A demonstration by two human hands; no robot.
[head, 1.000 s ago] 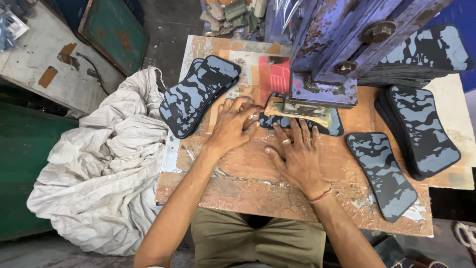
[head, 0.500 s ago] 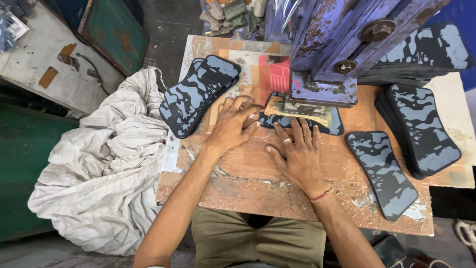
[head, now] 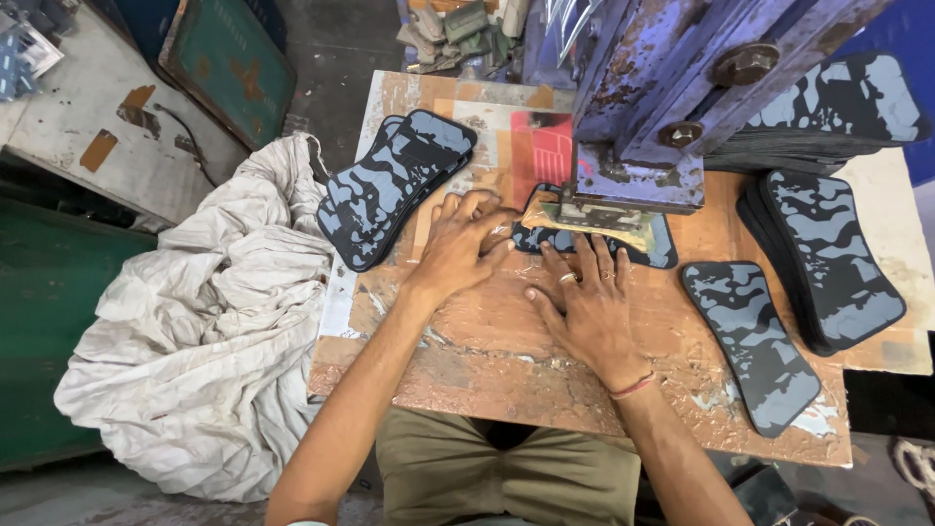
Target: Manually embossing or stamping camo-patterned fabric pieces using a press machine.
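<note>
Seen from above, a person's left hand [head: 466,244] and right hand [head: 589,302] lie flat, fingers spread, on a worn counter [head: 506,360], grasping nothing. Fingertips of both press the near edge of a camouflage sheet [head: 654,255] lying under a blue press [head: 643,146] (its metal die sits on top). A sheet stack [head: 394,185] lies left, a single cutout [head: 755,341] right, white cloth [head: 195,321] beside.

Blue camouflage-patterned flat piece [head: 659,250] lies flat under the press; edges showing.
</note>
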